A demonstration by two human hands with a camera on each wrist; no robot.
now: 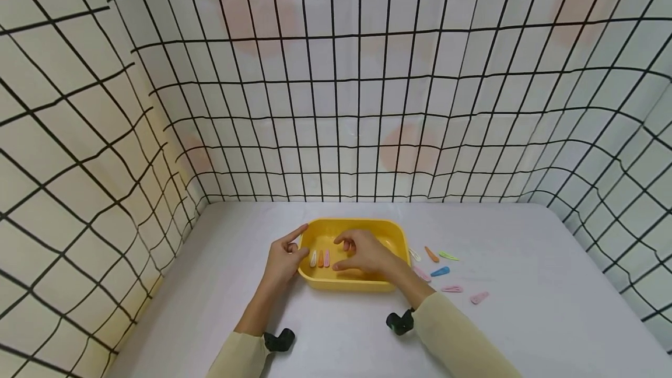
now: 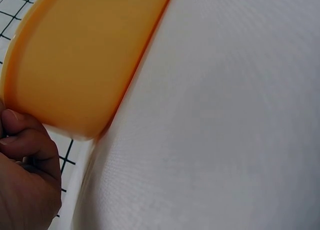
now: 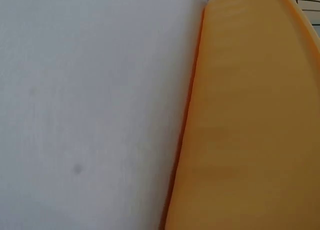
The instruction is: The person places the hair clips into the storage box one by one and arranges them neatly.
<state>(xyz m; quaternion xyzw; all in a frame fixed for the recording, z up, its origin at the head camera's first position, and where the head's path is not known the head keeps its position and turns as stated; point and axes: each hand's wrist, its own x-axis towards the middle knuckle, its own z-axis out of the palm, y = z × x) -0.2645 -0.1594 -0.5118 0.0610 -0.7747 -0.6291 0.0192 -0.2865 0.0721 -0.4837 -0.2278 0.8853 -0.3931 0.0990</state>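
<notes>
A yellow plastic tray [image 1: 346, 286] stands on the white table. Its left rim is pinched by my left hand [image 1: 284, 258], thumb over the edge; the left wrist view shows that hand [image 2: 30, 160] at the corner of the tray [image 2: 85, 54]. Inside at the left, a white hair clip [image 1: 313, 259], an orange hair clip [image 1: 321, 259] and a pink hair clip [image 1: 327, 258] lie side by side. Just right of them hovers my right hand [image 1: 364, 252], thumb and fingers spread apart with nothing visible between them. The right wrist view has only the tray's outer wall [image 3: 245, 109] and table.
Right of the tray lie loose hair clips: a white one [image 1: 415, 255], an orange one [image 1: 431, 254], a green one [image 1: 448, 256], a blue one [image 1: 440, 271] and several pink ones [image 1: 479, 297]. A black wire grid [image 1: 359, 115] walls the table's back and sides.
</notes>
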